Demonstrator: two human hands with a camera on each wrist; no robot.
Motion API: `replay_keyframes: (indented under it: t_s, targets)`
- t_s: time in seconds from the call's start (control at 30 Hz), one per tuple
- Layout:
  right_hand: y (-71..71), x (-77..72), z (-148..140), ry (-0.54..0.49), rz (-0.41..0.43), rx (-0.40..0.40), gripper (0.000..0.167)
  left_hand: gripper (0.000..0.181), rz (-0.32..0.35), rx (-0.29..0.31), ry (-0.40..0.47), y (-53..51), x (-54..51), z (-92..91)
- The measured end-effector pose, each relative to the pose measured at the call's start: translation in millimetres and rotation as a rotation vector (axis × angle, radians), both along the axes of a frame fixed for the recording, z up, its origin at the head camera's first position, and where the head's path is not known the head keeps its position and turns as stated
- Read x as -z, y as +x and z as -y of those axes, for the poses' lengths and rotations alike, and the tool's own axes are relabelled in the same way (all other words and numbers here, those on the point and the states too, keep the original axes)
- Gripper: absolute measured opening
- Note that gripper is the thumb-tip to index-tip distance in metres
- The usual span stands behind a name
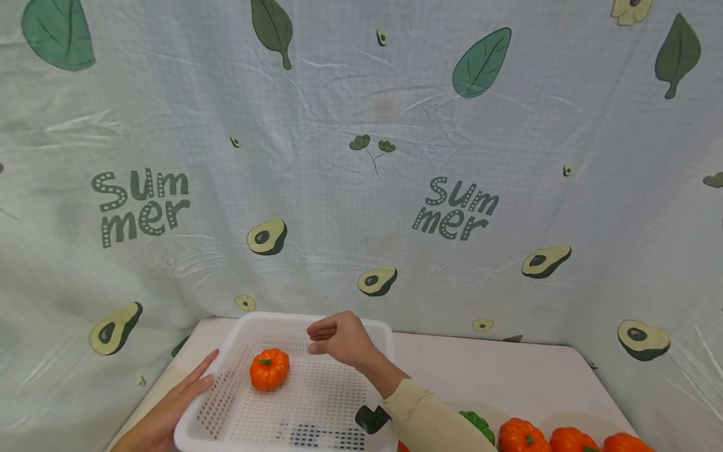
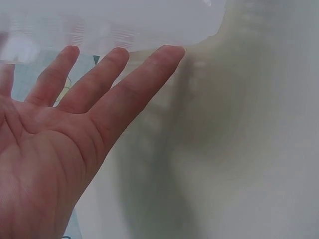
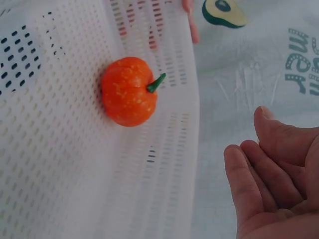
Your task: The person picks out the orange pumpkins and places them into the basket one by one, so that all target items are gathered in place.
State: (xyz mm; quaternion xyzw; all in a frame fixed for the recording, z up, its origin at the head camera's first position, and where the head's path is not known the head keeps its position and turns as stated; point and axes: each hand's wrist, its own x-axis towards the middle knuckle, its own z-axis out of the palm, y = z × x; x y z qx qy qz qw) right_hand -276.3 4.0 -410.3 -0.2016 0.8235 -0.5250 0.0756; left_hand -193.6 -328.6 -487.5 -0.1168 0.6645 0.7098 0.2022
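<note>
A white perforated plastic basket (image 1: 316, 402) stands on the table, with one small orange pumpkin (image 1: 269, 370) lying near its left wall. My left hand (image 1: 181, 402) is at the basket's left side. In the left wrist view its fingers (image 2: 119, 89) are straight and spread, their tips against the basket wall (image 2: 149, 25). Over the basket's far part hovers my right hand (image 1: 339, 339), right of the pumpkin and apart from it. In the right wrist view the right hand (image 3: 279, 174) has loosely bent fingers with nothing between them, and the pumpkin (image 3: 129, 92) shows its green stem.
Right of the basket, at the table's near edge, sit several orange pumpkins (image 1: 522, 436) in a row beside a green one (image 1: 478, 425), partly cut off by the frame. A printed curtain (image 1: 339, 188) hangs behind the pale table (image 1: 486, 370) and along its sides.
</note>
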Motion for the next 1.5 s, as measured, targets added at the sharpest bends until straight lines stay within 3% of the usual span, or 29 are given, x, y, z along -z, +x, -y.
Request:
replay_keyframes:
  t_s: [0.5,0.8,1.27,1.5]
  targets:
    - [24.9,-8.1,-45,-0.012,0.009,-0.038,0.024,0.097,0.013,-0.042,-0.090,-5.2,0.9,-2.8]
    - [38.0,-2.9,-79,-0.034,0.051,-0.047,0.024,0.096,-0.006,-0.024,-0.128,-4.7,-1.0,-5.3]
    - [59.1,9.0,-140,0.031,0.128,-0.009,0.029,0.095,-0.015,-0.015,-0.132,-3.5,0.0,-4.4]
    - [65.5,17.9,-170,0.057,0.177,-0.009,0.034,0.088,-0.029,-0.003,-0.190,-5.0,-0.1,-5.5]
